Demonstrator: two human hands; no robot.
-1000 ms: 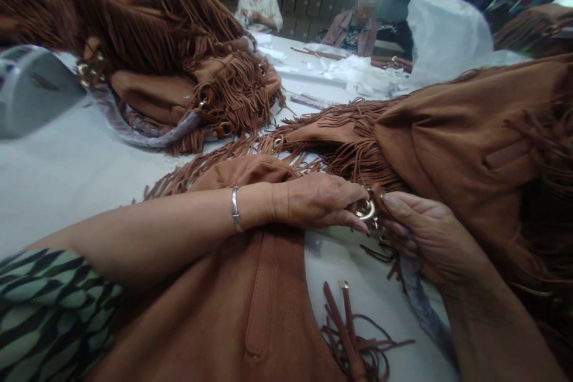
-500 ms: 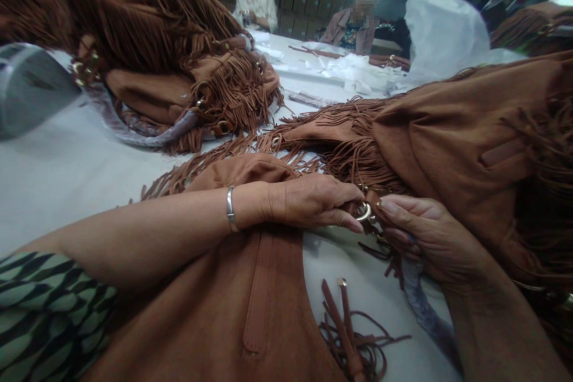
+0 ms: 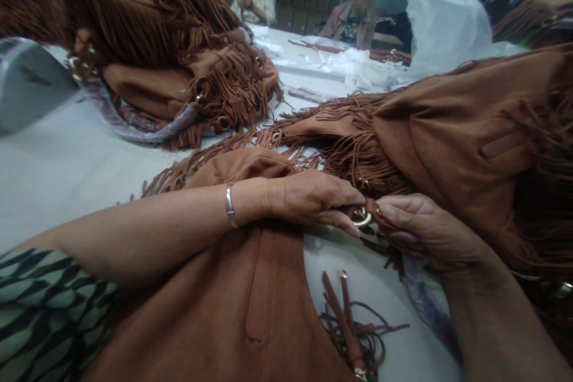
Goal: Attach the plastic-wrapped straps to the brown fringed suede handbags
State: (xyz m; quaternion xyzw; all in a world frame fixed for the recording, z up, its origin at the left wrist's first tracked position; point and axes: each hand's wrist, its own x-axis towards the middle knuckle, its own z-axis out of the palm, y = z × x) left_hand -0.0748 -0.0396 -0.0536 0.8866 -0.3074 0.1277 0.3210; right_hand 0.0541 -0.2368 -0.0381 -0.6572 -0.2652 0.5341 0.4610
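Observation:
My left hand (image 3: 313, 198) reaches across from the left, its thumb and fingers closed round a gold metal ring (image 3: 362, 217). Facing it, my right hand (image 3: 421, 227) pinches a short brown leather tab (image 3: 372, 208) joined to that ring. A plastic-wrapped strap (image 3: 425, 298) hangs below my right hand. Under my left forearm lies a brown suede bag (image 3: 215, 304) with a stitched leather strip (image 3: 260, 286). Beside the bag, a bundle of thin brown leather cords with a tassel (image 3: 351, 328) rests on the white table (image 3: 313, 256).
Fringed brown bags lie at the back left (image 3: 147, 86) and at the right (image 3: 456, 137). A clear plastic bag (image 3: 447, 30) stands at the back right. Two people (image 3: 253, 0) (image 3: 351, 21) are across the table. A grey rounded object (image 3: 33, 86) is at the left edge.
Both hands stay nearly in place with the ring and tab between them. The ring has tilted and dropped slightly. The view has shifted a little, and a person across the table has raised their hands.

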